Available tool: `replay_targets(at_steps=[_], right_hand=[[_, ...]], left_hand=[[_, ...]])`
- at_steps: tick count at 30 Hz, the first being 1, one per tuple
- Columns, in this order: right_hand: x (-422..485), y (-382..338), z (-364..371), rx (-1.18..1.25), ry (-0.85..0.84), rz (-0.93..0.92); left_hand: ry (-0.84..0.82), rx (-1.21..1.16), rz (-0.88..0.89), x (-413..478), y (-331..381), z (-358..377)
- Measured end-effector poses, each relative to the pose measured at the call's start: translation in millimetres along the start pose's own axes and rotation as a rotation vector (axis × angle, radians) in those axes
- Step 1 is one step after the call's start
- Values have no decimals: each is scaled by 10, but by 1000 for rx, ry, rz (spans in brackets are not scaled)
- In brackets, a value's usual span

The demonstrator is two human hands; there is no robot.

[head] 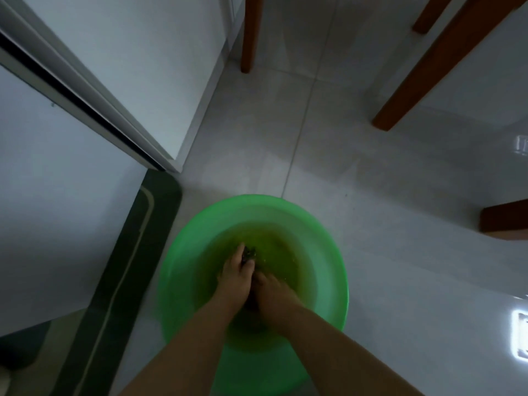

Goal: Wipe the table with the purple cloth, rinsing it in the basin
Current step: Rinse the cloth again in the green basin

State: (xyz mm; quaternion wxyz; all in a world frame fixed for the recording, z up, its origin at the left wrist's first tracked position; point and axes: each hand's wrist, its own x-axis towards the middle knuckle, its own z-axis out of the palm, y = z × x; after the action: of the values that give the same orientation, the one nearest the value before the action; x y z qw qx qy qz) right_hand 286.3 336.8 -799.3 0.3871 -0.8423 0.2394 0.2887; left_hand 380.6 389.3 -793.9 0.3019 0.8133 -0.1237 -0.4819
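A round green basin [328, 252] stands on the pale tiled floor at the bottom centre, holding murky yellowish water. Both hands are down in the water, pressed close together. My left hand [235, 274] is closed around a dark, wet bunch of cloth [249, 252] that pokes out beyond its fingers. My right hand [274, 295] lies against the left one, fingers curled on the same cloth. Most of the cloth is hidden by the hands and the water, so its purple colour does not show.
White cabinet fronts [128, 67] fill the left, with a dark mat [120, 275] along the floor beside the basin. Brown wooden furniture legs [428, 67] stand at the top and right, one more at the right edge [505, 220]. Glossy floor tiles lie between.
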Motion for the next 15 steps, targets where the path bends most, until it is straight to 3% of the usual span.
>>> replay_targets(at_steps=[3, 5, 7, 10, 13, 15], right_hand=[[-9, -73, -13, 707, 225, 200], [-41, -245, -78, 1246, 292, 361], [-58, -424, -101, 1553, 350, 419], [-90, -569, -135, 1481, 484, 429], [-74, -587, -166, 1268, 633, 396], [-64, -593, -176, 1234, 688, 336]], left_hand=[[-44, -317, -264, -22, 140, 14], [-35, -380, -301, -56, 232, 9], [-18, -448, -292, -55, 303, 7], [74, -519, -218, -120, 342, 24], [135, -398, -88, -205, 302, 49], [155, -406, -105, -239, 338, 24]])
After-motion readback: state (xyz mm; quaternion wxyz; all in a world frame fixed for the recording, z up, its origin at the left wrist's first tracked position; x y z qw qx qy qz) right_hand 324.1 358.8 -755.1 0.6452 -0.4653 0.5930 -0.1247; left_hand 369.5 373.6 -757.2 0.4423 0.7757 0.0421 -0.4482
